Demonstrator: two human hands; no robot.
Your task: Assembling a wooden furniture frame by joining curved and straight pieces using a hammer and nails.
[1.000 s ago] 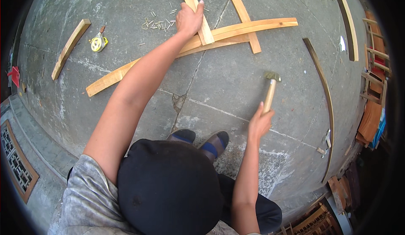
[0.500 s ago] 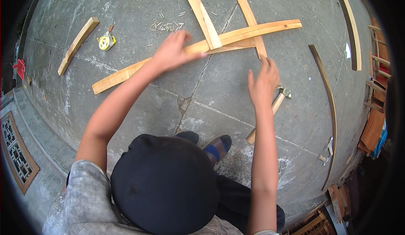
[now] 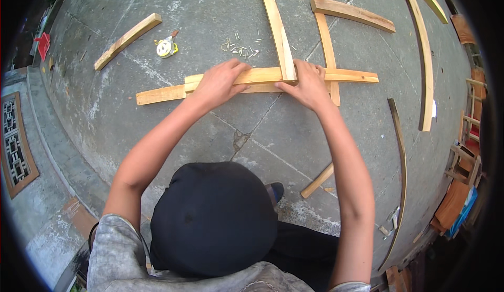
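My left hand (image 3: 219,83) is closed over a pale wooden beam (image 3: 262,75) that lies crosswise in front of me. Its fingers hook over the far side, thumb on the near side. Further right, my right hand (image 3: 308,83) grips the same beam beside a lengthwise wooden piece (image 3: 277,32), whose near end rests on the beam; the thumb reaches that end. Partly beneath lies another crosswise board (image 3: 160,95), sticking out to the left. A long lath (image 3: 326,45) passes under the beam right of my right hand. Loose nails (image 3: 245,50) are scattered beyond my left hand.
A yellow and white tape measure (image 3: 166,47) and a short wooden piece (image 3: 127,41) lie at left. My right forearm partly covers a wooden handle (image 3: 317,181). At right lie a long beam (image 3: 424,66) and a thin dark strip (image 3: 401,161). Stacked wood (image 3: 452,205) borders the floor.
My right hand has left the lath's near end and now grips the crosswise beam by the lengthwise piece. My left hand has settled on the beam. The whole view has shifted.
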